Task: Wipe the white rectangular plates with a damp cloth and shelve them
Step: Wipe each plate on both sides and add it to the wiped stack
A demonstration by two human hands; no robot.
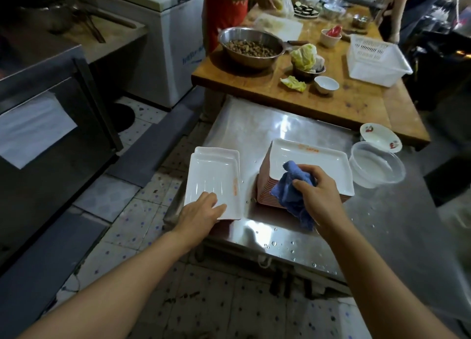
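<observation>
Your left hand [204,208] flat on the small plate pile [214,183], fingers relaxed, left of the tall plate stack [318,165], your right hand [318,188] clutching the blue cloth [293,188] above that stack, steel desk [254,124] beneath

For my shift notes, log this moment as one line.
left hand: rests on small plate stack | right hand: grips cloth over tall plate stack | shelving: not yet

One head-worn view looks forward and steeply down, close over the steel counter [280,124].
</observation>
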